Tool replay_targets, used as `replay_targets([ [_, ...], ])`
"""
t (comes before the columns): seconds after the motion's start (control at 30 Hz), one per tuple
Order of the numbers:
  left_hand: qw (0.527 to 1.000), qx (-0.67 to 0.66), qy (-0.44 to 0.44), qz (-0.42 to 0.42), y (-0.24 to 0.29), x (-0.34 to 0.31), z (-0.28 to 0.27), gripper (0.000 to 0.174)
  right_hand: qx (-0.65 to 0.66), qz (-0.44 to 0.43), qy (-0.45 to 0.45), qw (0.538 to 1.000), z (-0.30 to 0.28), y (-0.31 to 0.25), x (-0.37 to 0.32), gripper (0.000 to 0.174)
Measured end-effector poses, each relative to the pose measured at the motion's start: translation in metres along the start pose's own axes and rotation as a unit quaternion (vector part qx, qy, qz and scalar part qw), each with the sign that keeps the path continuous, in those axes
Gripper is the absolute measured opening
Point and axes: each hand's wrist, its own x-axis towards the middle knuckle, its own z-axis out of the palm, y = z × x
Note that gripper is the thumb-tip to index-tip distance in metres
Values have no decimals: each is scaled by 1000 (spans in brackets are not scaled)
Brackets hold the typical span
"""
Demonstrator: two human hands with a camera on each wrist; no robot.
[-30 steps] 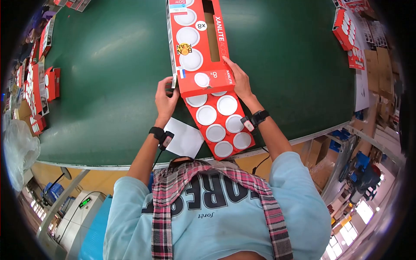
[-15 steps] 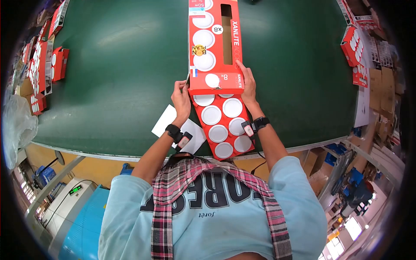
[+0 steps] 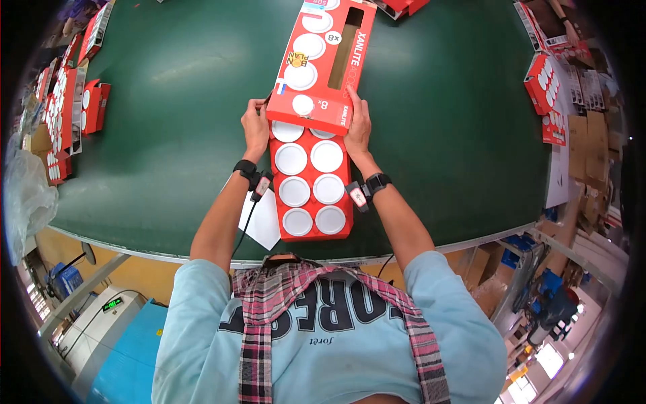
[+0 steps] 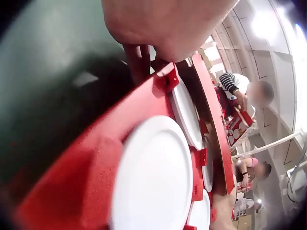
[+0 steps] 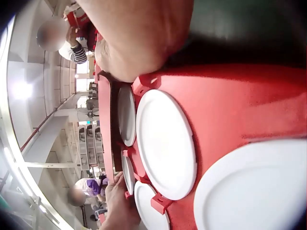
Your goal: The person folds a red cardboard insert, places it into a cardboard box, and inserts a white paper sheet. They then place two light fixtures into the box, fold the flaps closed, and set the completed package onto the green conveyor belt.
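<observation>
A red XANLITE box [image 3: 316,67] with a cut-out window lies over the far end of a red tray [image 3: 310,161] holding several white round discs [image 3: 291,159]. The left hand [image 3: 256,131] grips the box's near left corner. At the near right corner, the right hand [image 3: 358,124] holds the box with its fingers along the side. Both wrist views show the tray's end inside the box's open mouth, the left wrist view with a large disc [image 4: 152,177] close up, the right wrist view likewise [image 5: 165,143]. The left fingertips are partly hidden.
White paper [image 3: 262,219] lies left of the tray on the green table [image 3: 168,135]. Red boxes stand at the left edge [image 3: 94,104] and right edge [image 3: 542,84]; another red item [image 3: 402,5] is at the far edge. A plastic bag [image 3: 30,195] hangs at the left.
The box and both hands have moved left and tilted. The tray has turned straighter and moved left, showing more discs. A red item has appeared at the far edge.
</observation>
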Motion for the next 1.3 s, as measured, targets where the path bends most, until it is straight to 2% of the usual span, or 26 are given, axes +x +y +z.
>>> replay_targets([
  [0.07,999,-15,-33,10,-6,-4,-10,17,19,-22,-6,1000,-4,-6,-4,57],
  [0.1,999,-33,-35,16,-4,-9,-14,10,28,-28,-19,999,-7,-4,-6,56],
  [0.2,994,-53,-85,-38,0,-20,-29,9,48,-45,-54,996,-14,2,-14,53],
  [0.4,980,151,-38,121,-13,-46,-42,9,36,-35,-120,992,-39,-7,-31,52],
  [0.5,971,159,-91,154,-16,-57,-52,12,24,-22,-150,988,-51,-11,-32,51],
  [0.57,976,131,-89,148,-9,-67,-56,13,10,-29,-161,987,-56,-9,-33,51],
  [0.67,980,89,-90,152,-7,-76,-56,15,1,-76,-133,988,-58,-8,-34,52],
  [0.73,979,81,-92,165,-10,-74,-55,16,2,-78,-128,989,-56,-10,-33,52],
  [0.83,980,86,-111,142,-12,-76,-55,18,-6,-90,-135,987,-57,-11,-31,52],
  [0.93,988,103,-78,83,8,-81,-50,19,-34,-79,-169,982,-61,-10,-30,52],
  [1.03,964,197,-92,151,16,-75,-53,20,-30,-81,-164,983,-59,-14,-33,54],
  [1.13,955,221,-67,186,13,-71,-46,18,-13,-87,-143,986,-58,-18,-35,56],
  [1.23,947,246,-112,174,20,-72,-50,14,0,-84,-133,987,-62,-18,-43,56],
  [1.3,944,252,-90,191,19,-76,-48,13,4,-79,-136,988,-62,-18,-46,56],
])
